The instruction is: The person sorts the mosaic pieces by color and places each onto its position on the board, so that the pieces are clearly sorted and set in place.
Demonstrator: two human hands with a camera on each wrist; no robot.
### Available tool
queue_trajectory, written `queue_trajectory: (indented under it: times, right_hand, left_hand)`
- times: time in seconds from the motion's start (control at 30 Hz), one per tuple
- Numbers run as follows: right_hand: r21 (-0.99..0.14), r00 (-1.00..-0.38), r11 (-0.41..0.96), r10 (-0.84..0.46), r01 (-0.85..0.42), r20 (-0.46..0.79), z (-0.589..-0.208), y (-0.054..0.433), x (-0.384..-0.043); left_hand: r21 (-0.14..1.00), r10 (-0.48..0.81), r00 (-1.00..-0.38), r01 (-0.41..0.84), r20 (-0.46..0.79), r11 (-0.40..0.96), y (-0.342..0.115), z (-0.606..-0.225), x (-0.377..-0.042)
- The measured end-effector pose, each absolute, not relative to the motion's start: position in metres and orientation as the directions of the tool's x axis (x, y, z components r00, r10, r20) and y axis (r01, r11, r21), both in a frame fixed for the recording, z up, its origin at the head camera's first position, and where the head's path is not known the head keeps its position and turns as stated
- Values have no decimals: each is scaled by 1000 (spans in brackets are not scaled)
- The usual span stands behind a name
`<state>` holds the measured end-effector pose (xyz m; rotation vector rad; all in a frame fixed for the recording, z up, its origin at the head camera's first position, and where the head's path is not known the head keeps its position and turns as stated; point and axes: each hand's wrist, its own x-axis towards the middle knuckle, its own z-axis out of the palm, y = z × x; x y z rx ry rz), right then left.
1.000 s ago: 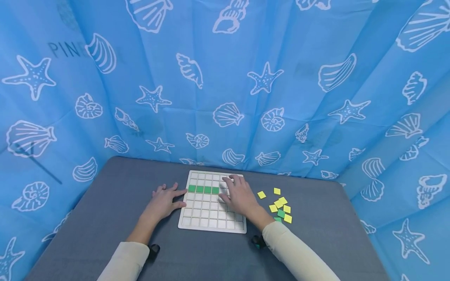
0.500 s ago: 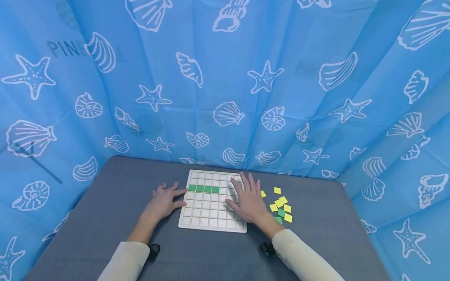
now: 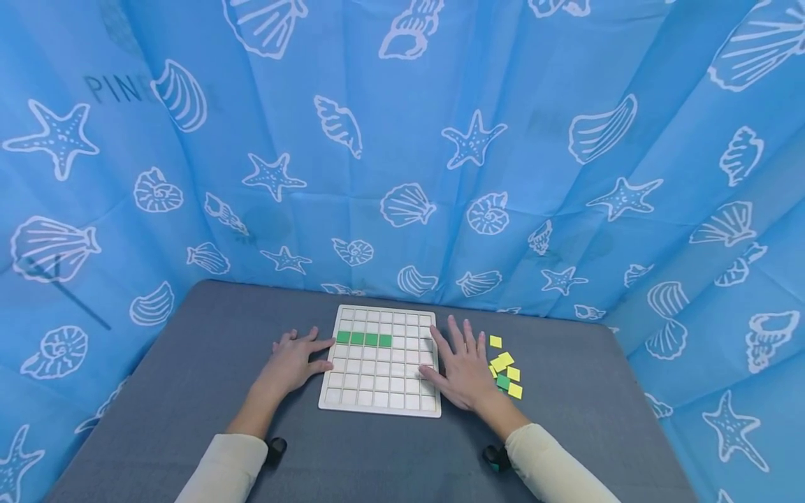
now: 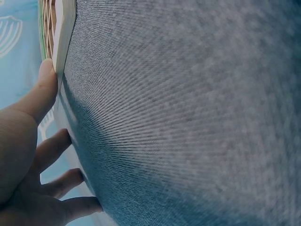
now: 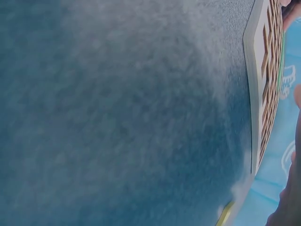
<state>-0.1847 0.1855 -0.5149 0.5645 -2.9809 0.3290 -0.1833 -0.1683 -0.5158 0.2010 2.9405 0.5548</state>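
Observation:
A white grid board (image 3: 381, 401) lies on the table, with several green square tiles (image 3: 357, 338) side by side in one row at its left. My left hand (image 3: 288, 363) rests by the board's left edge; its thumb and index finger touch the rim, and the left wrist view shows the thumb tip on the wooden edge. Over the board's right edge is my right hand (image 3: 464, 370), fingers spread and nothing held. Just right of it lie loose yellow tiles (image 3: 514, 391) and a green tile (image 3: 503, 382); the hand hides part of this pile.
The grey cloth-covered table (image 3: 390, 454) ends at a blue curtain (image 3: 402, 140) with white shell prints. One yellow tile (image 3: 495, 341) lies apart, behind the pile. A black band (image 3: 496, 457) is on the right wrist, another (image 3: 274, 450) on the left.
My right hand has moved right, from above the board's squares to its right edge, covering some loose tiles. The left hand and the green row have stayed put.

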Motion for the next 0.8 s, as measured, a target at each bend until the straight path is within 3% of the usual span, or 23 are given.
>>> queue_trajectory:
  times: [0.8]
  right_hand:
    - [-251,-951,920,-275,-303,140,-519,232,-161]
  left_hand:
    - [377,162,-979,104,-124,920,-168,-511,-182]
